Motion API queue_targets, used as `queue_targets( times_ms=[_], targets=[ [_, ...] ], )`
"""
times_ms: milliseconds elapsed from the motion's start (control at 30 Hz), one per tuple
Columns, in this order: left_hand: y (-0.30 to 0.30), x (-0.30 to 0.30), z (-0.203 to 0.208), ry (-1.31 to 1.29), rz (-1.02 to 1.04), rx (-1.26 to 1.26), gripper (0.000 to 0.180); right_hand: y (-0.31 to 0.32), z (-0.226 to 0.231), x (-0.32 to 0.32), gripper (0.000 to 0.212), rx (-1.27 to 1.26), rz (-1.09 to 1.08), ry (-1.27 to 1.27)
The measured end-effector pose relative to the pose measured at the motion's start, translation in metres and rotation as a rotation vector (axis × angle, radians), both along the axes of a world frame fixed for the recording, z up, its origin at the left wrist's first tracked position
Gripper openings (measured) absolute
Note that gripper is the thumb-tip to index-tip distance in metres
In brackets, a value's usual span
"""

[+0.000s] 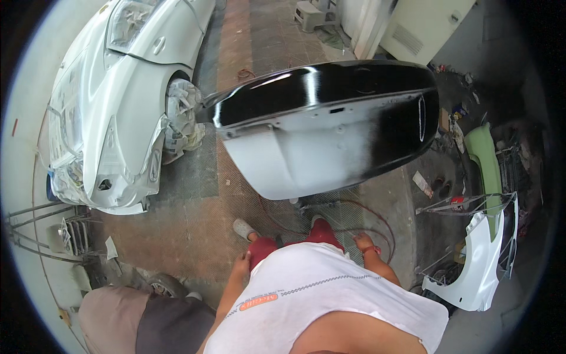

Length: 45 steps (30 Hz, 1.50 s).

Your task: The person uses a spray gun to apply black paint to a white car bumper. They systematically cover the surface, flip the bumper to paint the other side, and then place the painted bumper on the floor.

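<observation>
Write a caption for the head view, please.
Person's hands hanging before a black-and-white trunk lid, white car at left.

Soft, fairly even light covers the floor (177, 236); bright glare streaks the glossy trunk lid (330, 127), and the white car (127, 112) looks pale. The far right is dim; fisheye distortion curves lines near the black rim.

Cut off, covered, too small
The car (132, 112) runs past the top edge, paper (181, 112) hiding its wheel; the panel (318, 150) hides floor (171, 236) beneath; left hand (242, 259) and right hand (364, 241) show too small for finger detail.
</observation>
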State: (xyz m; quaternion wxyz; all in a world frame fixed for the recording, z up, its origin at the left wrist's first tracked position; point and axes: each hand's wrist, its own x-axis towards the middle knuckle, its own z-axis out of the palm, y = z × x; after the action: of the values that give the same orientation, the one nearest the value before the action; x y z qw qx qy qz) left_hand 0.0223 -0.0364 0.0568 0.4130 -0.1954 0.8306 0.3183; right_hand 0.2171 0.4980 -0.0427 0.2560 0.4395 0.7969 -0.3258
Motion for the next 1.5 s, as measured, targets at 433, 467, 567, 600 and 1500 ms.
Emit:
queue_targets(
  times_ms=[433, 467, 567, 600, 1500],
  targets=[
    [-0.297, -0.150, -0.058, -0.288, 0.220, -0.009, 0.065, -0.233, 0.073, -0.223, 0.069, 0.027, 0.070, 0.025],
    [-0.311, -0.167, -0.051, -0.276, 0.228, -0.007, 0.068, -0.245, 0.077, -0.228, 0.069, 0.030, 0.062, 0.018],
    [-0.328, -0.220, -0.032, -0.244, 0.221, 0.017, 0.074, -0.272, 0.081, -0.240, 0.068, 0.035, 0.023, 0.009],
    [-0.326, -0.241, -0.027, -0.235, 0.194, 0.034, 0.074, -0.278, 0.081, -0.242, 0.067, 0.001, -0.026, 0.052],
    [-0.284, -0.588, -0.060, -0.035, -0.477, 0.207, 0.066, -0.404, 0.050, -0.346, 0.068, -0.099, -0.551, 0.019]
  ],
)
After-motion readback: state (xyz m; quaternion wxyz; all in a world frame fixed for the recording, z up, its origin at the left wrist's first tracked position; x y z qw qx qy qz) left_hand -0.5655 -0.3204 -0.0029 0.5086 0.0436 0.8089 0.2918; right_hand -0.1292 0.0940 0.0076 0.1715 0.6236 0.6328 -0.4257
